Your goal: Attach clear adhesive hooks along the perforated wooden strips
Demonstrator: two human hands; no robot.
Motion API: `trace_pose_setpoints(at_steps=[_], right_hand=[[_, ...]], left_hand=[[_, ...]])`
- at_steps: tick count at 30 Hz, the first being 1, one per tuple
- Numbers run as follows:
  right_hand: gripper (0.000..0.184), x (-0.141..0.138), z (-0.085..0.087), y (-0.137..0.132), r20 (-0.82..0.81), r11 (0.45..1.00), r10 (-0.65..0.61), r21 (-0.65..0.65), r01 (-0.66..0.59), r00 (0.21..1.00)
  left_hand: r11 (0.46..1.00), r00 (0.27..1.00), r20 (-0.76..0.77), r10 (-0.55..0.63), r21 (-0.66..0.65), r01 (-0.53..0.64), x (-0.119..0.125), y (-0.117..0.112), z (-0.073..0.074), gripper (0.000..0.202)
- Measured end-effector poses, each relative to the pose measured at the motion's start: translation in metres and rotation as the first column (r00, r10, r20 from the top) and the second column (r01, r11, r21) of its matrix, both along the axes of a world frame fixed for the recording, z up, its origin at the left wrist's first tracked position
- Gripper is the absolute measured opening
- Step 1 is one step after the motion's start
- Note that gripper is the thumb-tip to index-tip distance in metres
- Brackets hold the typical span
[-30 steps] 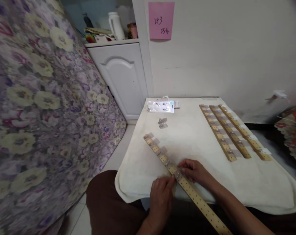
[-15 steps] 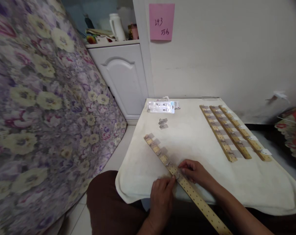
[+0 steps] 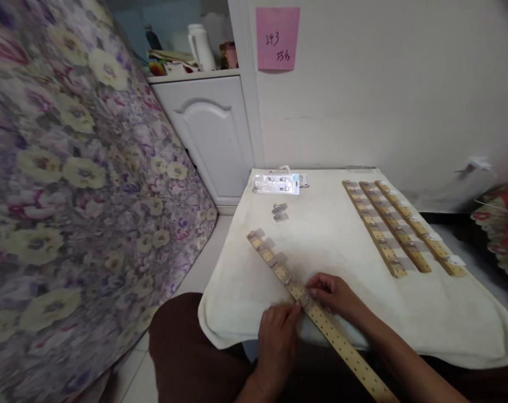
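A long tan strip with rows of small holes point(image 3: 338, 338) lies diagonally over the near table edge. Several metal hooks on clear backing pieces point(image 3: 272, 261) sit along its upper half. My left hand point(image 3: 279, 330) is closed at the strip's left side, thumb and fingertip against its edge. Between the hands, a clear-backed hook point(image 3: 306, 302) rests on the strip. On the opposite side is my right hand point(image 3: 335, 294), fingers bent and pinched at that hook's clear backing; the exact contact is too small to make out.
Farther up the white-covered table point(image 3: 313, 224) lie a few loose hooks point(image 3: 280, 211) and a clear hook package point(image 3: 276, 183). Three similar strips with hooks point(image 3: 374, 226) lie at the right. A floral curtain point(image 3: 90, 196) hangs at the left, and a wall stands behind.
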State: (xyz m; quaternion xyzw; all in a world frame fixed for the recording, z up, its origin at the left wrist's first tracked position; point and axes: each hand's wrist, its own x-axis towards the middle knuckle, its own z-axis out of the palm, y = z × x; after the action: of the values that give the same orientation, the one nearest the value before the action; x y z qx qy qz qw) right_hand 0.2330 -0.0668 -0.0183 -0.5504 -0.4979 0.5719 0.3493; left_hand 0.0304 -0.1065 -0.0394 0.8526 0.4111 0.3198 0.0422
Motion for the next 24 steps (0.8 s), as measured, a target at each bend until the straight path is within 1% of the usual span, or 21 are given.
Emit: trace_pose_setpoints(at_steps=[7,12,19,24], right_hand=[[0.009,-0.002,0.003,0.001,-0.001,1.000,0.000,-0.001,0.000,1.000],[0.010,-0.001,-0.002,0.001,0.000,1.000,-0.002,0.007,0.002,1.000],[0.011,-0.001,-0.007,0.001,0.000,1.000,-0.013,0.000,0.013,1.000],[0.012,0.000,-0.008,0.002,-0.011,1.000,-0.009,-0.005,0.009,1.000]], left_hand=[[1.000,1.000,-0.006,0.002,0.008,-0.002,0.000,-0.001,-0.001,0.048],[1.000,1.000,0.005,0.007,0.025,-0.007,0.000,0.000,-0.001,0.045],[0.999,1.000,-0.009,-0.002,0.043,0.003,0.000,0.001,-0.002,0.047],[1.000,1.000,-0.018,0.005,0.030,-0.005,0.000,0.001,-0.001,0.046]])
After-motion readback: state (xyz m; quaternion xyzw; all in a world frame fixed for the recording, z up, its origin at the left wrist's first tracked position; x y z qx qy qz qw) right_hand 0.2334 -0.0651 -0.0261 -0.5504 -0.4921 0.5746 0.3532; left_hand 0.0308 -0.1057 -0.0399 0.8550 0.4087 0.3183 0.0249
